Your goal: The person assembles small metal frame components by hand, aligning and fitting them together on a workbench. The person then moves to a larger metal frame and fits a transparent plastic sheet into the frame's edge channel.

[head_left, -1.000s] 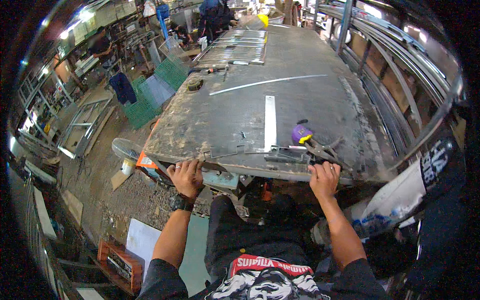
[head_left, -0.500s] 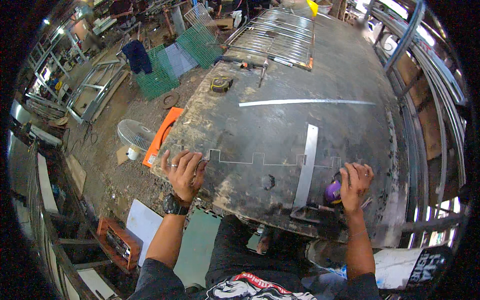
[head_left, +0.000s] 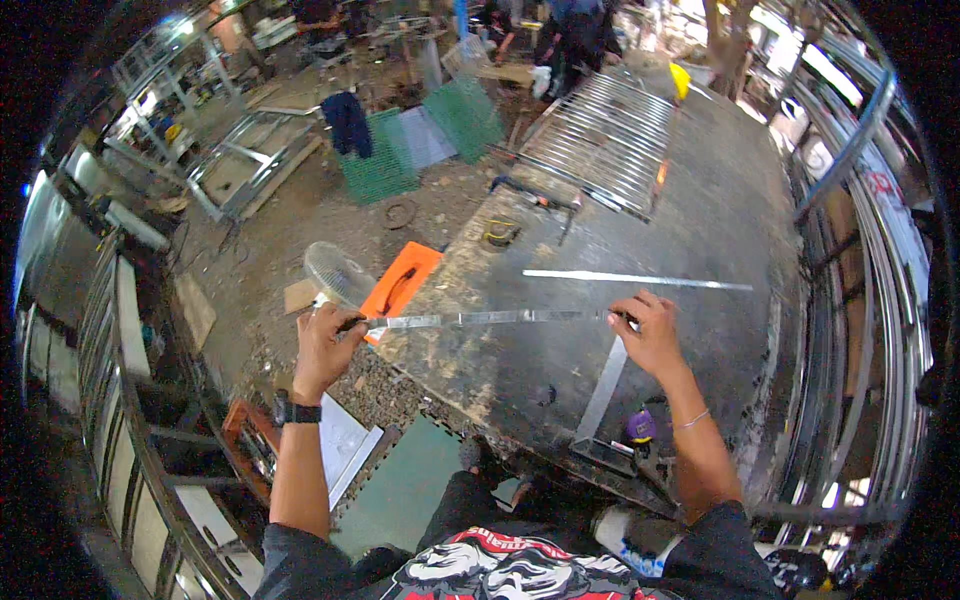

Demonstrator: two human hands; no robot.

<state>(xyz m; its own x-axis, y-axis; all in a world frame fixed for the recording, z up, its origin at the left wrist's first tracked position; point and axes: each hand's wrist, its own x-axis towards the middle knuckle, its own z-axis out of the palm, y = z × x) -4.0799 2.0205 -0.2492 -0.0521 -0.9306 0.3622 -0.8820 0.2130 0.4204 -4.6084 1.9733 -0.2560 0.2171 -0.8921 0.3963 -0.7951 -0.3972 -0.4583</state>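
My left hand [head_left: 328, 345] pinches one end of a thin metal strip bent into square steps [head_left: 492, 318]. At its other end, my right hand [head_left: 648, 328] has its fingers closed on the strip. The strip spans between both hands above the dark worktable [head_left: 480, 385], seen nearly edge-on. Below my right hand lies a steel square [head_left: 603, 385], its upper end close under the fingers. A purple tape measure [head_left: 640, 425] rests beside the square. Farther off, a straight flat silver bar [head_left: 640, 279] lies across the table.
A yellow-and-black tape measure [head_left: 502, 233] and a metal-bar grille [head_left: 610, 135] lie farther back. An orange flat piece with a handle slot [head_left: 405, 290] juts at the table's left edge, near a fan [head_left: 338, 272]. Metal lengths [head_left: 868, 300] line the right side.
Both hands have lifted the bent strip off the tabletop and moved it away from me, tilting it edge-on. My right hand has come leftward, away from the purple tape measure. The view has shifted.
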